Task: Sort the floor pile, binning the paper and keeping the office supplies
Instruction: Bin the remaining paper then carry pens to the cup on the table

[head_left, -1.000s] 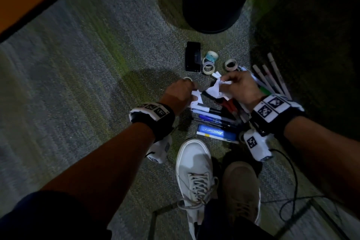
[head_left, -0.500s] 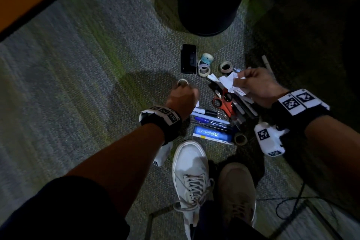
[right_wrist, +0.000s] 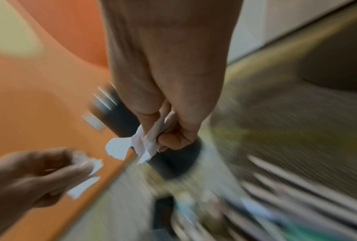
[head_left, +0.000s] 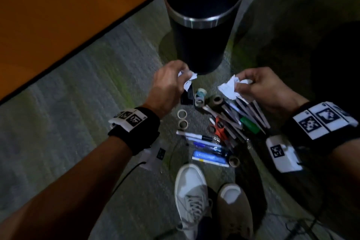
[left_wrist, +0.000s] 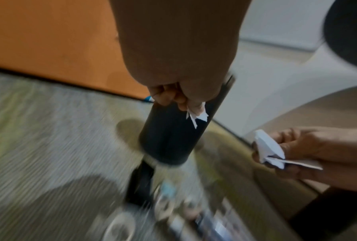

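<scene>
Left hand: the left hand [head_left: 167, 82] is raised above the carpet [head_left: 78, 122], fingers curled, pinching small torn paper scraps [head_left: 188, 78] in front of the bin's lower wall.
Right hand: the right hand [head_left: 261, 87] is raised at about the same height, fingers curled round a larger crumpled paper wad [head_left: 230, 87].
Hand spacing: apart, with the pile visible between and below them.
Bin: a dark cylindrical bin [head_left: 202, 31] with a metal band under its open rim stands upright on the carpet, just beyond the pile.
Office supplies: the pile lies on the carpet between the bin and the shoes.
Pile contents, far side: a dark flat rectangular object [head_left: 188, 97]; several tape rolls [head_left: 200, 96].
Pile contents, centre: orange-handled scissors [head_left: 219, 128]; a green marker [head_left: 250, 123]; a row of pale pens [head_left: 251, 111].
Pile contents, near side: a blue box [head_left: 209, 157]; blue pens [head_left: 206, 145].
Shoes: a white shoe [head_left: 190, 198] and a tan shoe [head_left: 234, 210] stand nearest the camera.
Image quality: both wrist views are motion-blurred; pile detail is unreadable there.
</scene>
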`<move>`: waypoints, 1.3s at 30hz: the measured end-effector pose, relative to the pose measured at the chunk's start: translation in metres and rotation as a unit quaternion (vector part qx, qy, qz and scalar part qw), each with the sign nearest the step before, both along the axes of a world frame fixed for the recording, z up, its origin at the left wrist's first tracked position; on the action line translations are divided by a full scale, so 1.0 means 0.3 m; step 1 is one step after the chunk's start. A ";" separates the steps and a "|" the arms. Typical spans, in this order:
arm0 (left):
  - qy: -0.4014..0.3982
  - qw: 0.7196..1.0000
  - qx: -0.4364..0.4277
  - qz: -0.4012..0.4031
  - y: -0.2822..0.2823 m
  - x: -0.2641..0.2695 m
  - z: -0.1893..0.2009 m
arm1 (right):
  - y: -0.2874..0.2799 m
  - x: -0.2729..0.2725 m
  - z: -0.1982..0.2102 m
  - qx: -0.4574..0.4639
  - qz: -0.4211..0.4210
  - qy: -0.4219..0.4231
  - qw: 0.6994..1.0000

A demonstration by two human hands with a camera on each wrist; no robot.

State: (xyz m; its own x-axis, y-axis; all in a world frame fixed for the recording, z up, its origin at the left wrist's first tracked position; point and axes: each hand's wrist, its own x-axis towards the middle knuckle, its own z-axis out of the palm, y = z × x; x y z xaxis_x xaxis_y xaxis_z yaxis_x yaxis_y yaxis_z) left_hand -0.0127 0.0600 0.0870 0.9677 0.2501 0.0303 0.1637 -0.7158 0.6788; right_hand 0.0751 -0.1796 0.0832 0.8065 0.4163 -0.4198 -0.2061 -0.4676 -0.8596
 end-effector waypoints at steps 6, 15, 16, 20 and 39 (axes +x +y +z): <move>-0.063 0.991 -0.102 0.066 -0.008 0.209 0.206 | 0.148 0.160 0.288 0.078 -0.052 -0.101 0.991; -0.057 0.959 -0.223 0.163 -0.007 0.475 0.310 | 0.337 0.468 0.338 0.013 -0.114 -0.100 0.988; -0.057 0.963 -0.209 0.162 0.001 0.485 0.313 | 0.341 0.464 0.347 0.029 -0.119 -0.073 0.990; -0.099 0.976 -0.137 0.140 0.018 0.412 0.304 | 0.272 0.400 0.359 0.103 -0.159 -0.033 0.981; 0.200 0.954 0.013 -0.220 -0.304 -0.079 -0.373 | -0.377 -0.167 -0.419 -0.259 0.087 0.075 0.959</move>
State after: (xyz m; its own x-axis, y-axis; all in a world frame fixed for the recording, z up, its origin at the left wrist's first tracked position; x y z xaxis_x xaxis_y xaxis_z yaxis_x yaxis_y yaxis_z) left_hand -0.0365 -0.0312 -0.0250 0.9139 -0.1800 -0.3639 0.0857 -0.7907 0.6062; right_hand 0.0251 -0.2927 -0.0424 0.6581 0.2426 -0.7128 -0.1901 -0.8625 -0.4691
